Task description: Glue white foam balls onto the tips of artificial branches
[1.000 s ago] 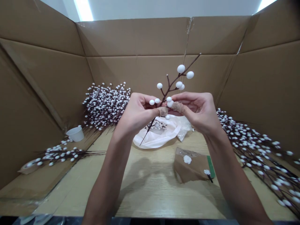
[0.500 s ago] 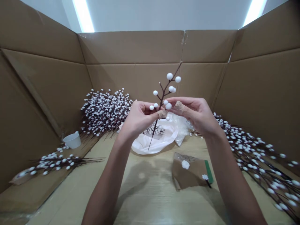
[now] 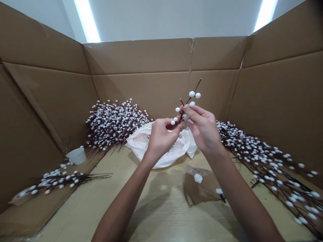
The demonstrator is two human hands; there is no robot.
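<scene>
Left hand (image 3: 161,138) and right hand (image 3: 207,131) pinch 1 sprig (image 3: 192,94) before the bag (image 3: 140,141), open air between them and 3 cardboard walls (image 3: 141,57).

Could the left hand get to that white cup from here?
Probably yes: nothing visible seems to block the space between the left hand and the white cup. It is pinching a white-berried sprig, though, so it might need to let go first.

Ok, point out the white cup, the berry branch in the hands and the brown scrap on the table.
White cup (image 3: 77,157): head view, on its outer wall.
Berry branch (image 3: 192,94): head view, on an upper white berry.
Brown scrap (image 3: 198,192): head view, on its bare brown face.
</scene>
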